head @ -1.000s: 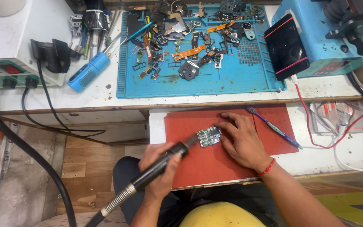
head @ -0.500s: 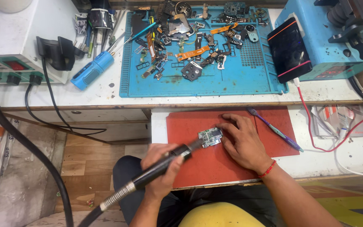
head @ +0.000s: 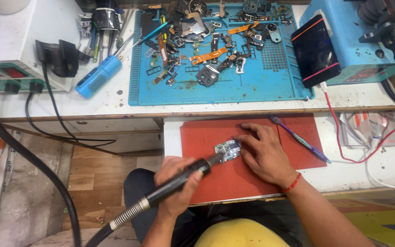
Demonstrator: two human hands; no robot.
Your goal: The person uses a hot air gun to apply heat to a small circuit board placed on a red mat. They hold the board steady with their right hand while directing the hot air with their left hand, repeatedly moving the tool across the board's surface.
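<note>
Red mat (head: 252,183) on white bench (head: 366,169)

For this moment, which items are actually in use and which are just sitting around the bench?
In use:
- left hand gripping the black hot-air handpiece
- right hand steadying the small circuit board
- red mat under the board

Lying about:
- purple toothbrush
- blue mat strewn with loose phone parts
- phone on charge
- blue screwdriver

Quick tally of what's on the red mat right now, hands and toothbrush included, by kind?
Hands: 2, left hand, right hand
Hot-air wand: 1
Circuit board: 1
Purple toothbrush: 1
Total: 5, on the red mat
</note>
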